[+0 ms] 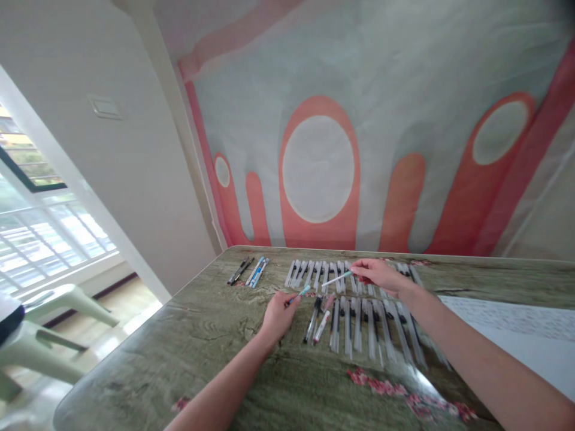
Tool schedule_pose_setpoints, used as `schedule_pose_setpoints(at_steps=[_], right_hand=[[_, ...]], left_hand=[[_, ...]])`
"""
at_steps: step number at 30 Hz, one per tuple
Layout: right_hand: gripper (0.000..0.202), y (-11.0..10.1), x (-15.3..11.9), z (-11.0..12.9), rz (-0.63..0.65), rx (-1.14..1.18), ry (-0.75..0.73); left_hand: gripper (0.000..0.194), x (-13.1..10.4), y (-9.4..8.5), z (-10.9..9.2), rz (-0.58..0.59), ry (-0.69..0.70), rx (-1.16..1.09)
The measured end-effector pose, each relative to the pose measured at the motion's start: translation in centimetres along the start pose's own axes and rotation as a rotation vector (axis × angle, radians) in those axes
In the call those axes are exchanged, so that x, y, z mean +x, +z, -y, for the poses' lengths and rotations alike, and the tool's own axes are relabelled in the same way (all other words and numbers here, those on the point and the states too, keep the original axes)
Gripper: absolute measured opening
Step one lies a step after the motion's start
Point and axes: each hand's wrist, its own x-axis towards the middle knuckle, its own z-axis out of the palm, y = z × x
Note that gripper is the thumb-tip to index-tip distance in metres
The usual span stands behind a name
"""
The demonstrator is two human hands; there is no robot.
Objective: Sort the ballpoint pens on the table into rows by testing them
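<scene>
Far to the left of the front row of clear pens [371, 329] lie dark pens [238, 272], then blue pens [260, 273]. Your left hand [278, 314], left of that row, grasps a teal-tipped piece [304, 291]. Mixed pens [321, 327] sit just beside the row. Beyond it, near the back row [317, 275], your right hand's [380, 275] fingers pinch 1 slim, pale teal-ended rod [336, 278]. Paper [525, 335] lies to the row's right.

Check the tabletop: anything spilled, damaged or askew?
No spill or obvious damage shows. Only the loose pens left of the front row of clear tubes look untidy: they lie bunched at differing angles, while the tubes are spaced out.
</scene>
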Motion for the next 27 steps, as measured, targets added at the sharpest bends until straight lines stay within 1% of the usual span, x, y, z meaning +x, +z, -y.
schedule_pose_setpoints(at_steps=[3,8,10,14,17,21,27], right_hand=[[0.029,0.0,-0.1,-0.1,-0.007,-0.01,0.008],[0.03,0.0,-0.1,-0.1,-0.006,-0.005,0.004],[0.031,-0.1,0.0,-0.2,-0.003,-0.015,0.004],[0.032,-0.1,0.2,-0.6,-0.002,-0.041,-0.001],[0.032,0.0,0.3,-0.7,0.007,-0.061,-0.002],[0.032,0.4,0.1,-0.8,0.027,-0.068,-0.007],[0.032,1.6,-0.1,-0.7,0.091,-0.079,-0.013]], left_hand=[[0.036,-0.6,-0.1,-0.7,0.063,0.023,0.059],[0.033,-1.6,-0.2,-1.7,0.087,0.051,0.196],[0.036,-1.9,-0.4,-1.7,0.13,0.017,0.249],[0.044,-2.1,-0.9,-1.3,0.266,-0.085,0.304],[0.043,-2.1,-1.3,-1.4,0.317,-0.072,0.288],[0.04,-1.9,-1.6,-1.6,0.331,-0.041,0.22],[0.039,-1.3,-1.0,-1.0,0.279,-0.034,0.084]])
